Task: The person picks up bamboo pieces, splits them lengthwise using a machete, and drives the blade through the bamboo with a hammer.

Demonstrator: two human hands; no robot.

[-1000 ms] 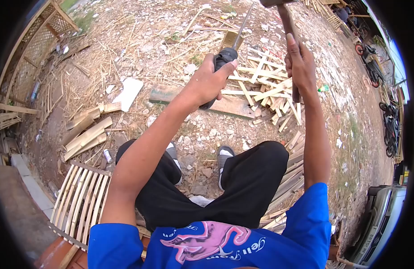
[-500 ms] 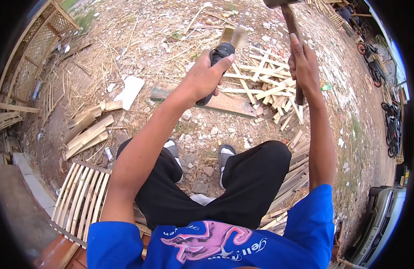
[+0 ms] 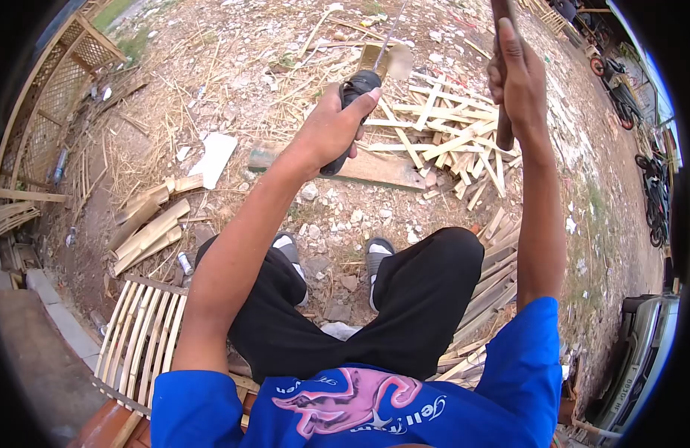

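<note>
My left hand [image 3: 336, 127] grips the black handle of a long-bladed knife [image 3: 360, 84]. Its thin blade, seen nearly edge-on, points away from me past a small wooden block [image 3: 373, 57]. Beside the blade is a pale roundish thing [image 3: 399, 62] that I cannot make out. Up on the right, my right hand [image 3: 520, 86] is closed around the wooden handle of a hammer [image 3: 505, 134]. The hammer's head lies beyond the top edge of the view. A thick plank [image 3: 382, 170] lies on the ground below my left hand.
Split wood strips [image 3: 457, 134] are heaped beyond the plank, with more pieces [image 3: 151, 231] at left. A slatted wooden panel [image 3: 140, 336] lies near my left elbow. Rubble covers the ground around my sandals [image 3: 378, 257]. Motorbikes [image 3: 617, 93] and a car [image 3: 636, 366] stand at right.
My right hand has risen and moved slightly right, taking the hammer's head out of view. My left hand has shifted a little left with the knife.
</note>
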